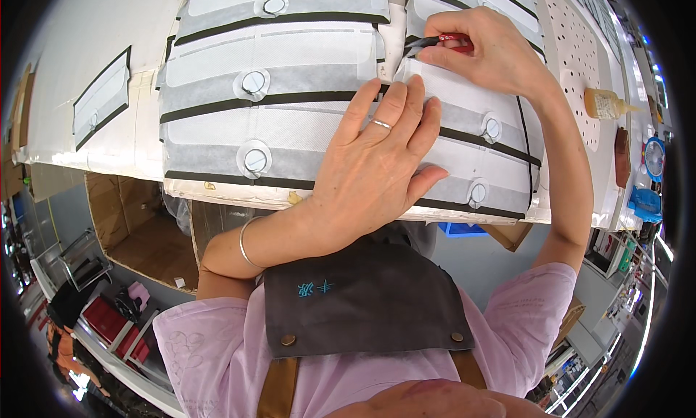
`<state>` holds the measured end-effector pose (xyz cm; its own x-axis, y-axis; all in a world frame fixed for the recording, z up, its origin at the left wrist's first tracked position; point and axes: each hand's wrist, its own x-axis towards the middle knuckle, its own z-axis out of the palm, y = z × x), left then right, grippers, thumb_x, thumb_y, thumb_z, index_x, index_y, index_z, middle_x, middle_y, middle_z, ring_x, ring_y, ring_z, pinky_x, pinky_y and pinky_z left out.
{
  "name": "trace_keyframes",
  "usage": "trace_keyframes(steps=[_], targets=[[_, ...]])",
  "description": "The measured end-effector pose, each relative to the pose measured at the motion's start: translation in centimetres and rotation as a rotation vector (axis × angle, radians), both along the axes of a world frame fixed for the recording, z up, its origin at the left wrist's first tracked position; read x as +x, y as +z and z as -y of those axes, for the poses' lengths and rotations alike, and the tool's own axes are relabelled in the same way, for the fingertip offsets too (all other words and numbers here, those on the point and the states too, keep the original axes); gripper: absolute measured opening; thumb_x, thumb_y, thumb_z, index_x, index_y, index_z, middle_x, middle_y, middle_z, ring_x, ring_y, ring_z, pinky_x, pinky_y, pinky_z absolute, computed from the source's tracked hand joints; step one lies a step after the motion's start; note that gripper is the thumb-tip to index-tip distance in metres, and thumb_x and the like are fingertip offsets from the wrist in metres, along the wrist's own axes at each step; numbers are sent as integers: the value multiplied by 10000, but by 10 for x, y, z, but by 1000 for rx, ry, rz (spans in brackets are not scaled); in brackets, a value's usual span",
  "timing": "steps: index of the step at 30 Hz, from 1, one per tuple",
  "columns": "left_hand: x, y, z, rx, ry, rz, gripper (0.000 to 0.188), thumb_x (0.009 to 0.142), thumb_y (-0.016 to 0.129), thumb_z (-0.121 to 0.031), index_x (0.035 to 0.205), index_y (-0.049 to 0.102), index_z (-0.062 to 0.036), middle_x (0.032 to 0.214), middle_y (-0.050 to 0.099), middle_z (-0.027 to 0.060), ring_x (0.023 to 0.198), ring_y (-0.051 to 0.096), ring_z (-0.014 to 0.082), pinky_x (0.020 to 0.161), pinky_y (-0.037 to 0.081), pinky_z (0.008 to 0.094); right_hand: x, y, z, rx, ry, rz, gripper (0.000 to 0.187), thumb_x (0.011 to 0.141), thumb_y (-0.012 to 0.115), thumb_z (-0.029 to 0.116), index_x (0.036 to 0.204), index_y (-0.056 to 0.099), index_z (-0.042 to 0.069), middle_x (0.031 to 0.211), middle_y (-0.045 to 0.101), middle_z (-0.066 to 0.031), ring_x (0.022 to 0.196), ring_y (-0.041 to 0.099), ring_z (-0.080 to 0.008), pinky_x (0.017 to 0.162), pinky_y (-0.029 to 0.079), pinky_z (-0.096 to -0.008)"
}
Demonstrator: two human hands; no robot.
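Note:
My left hand (377,150) lies flat on the white-and-grey panels, fingers stretched toward the far side, with a ring on one finger. Just beyond it, my right hand (478,52) is closed around small red-handled scissors (457,41). Their dark blades point left, at the black-edged corner of a panel in the right row. The panels (290,128) overlap in two rows, each with a black strip along its edge. Round metal discs on pale circular patches, such as this disc (255,160), show on several of them. Part of the right row is hidden under my hands.
A single black-edged panel (101,99) lies apart at the left of the worktable (43,128). At the right are a perforated white board (573,77), a bottle of yellowish liquid (605,104) and a small blue fan (654,159). An open cardboard box (130,251) stands below the table edge.

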<state>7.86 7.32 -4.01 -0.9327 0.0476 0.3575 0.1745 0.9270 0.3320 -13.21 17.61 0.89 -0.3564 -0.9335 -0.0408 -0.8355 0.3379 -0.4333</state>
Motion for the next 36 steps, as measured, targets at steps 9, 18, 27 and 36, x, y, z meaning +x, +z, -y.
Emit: trace_keyframes(steps=[9, 18, 27, 36], targets=[[0, 0, 0, 3, 0, 7, 666, 854, 691, -484, 1301, 606, 2, 1362, 583, 186, 1310, 485, 295, 1205, 279, 476, -7, 3, 7, 96, 26, 113, 231, 885, 759, 198, 872, 618, 15, 645, 431, -28, 614, 384, -140, 568, 345, -307], [1, 3, 0, 51, 6, 40, 653, 833, 754, -452, 1331, 637, -47, 1431, 568, 162, 1305, 500, 291, 1172, 291, 494, -25, -5, 8, 127, 88, 363, 240, 906, 739, 176, 809, 577, 28, 679, 405, 44, 648, 343, -72, 584, 295, -269], [0, 4, -1, 46, 14, 50, 654, 835, 751, -453, 1336, 636, -49, 1441, 562, 161, 1299, 504, 289, 1168, 296, 489, -26, -5, 8, 146, 56, 467, 270, 926, 720, 197, 771, 556, 49, 690, 403, 72, 662, 334, -51, 587, 281, -263], [1, 3, -1, 36, 16, 51, 642, 839, 745, -443, 1330, 636, -44, 1427, 569, 150, 1276, 510, 291, 1162, 301, 491, 11, 14, -13, 62, -106, 187, 284, 910, 726, 265, 843, 616, 11, 627, 454, -57, 590, 422, -177, 565, 367, -350]])
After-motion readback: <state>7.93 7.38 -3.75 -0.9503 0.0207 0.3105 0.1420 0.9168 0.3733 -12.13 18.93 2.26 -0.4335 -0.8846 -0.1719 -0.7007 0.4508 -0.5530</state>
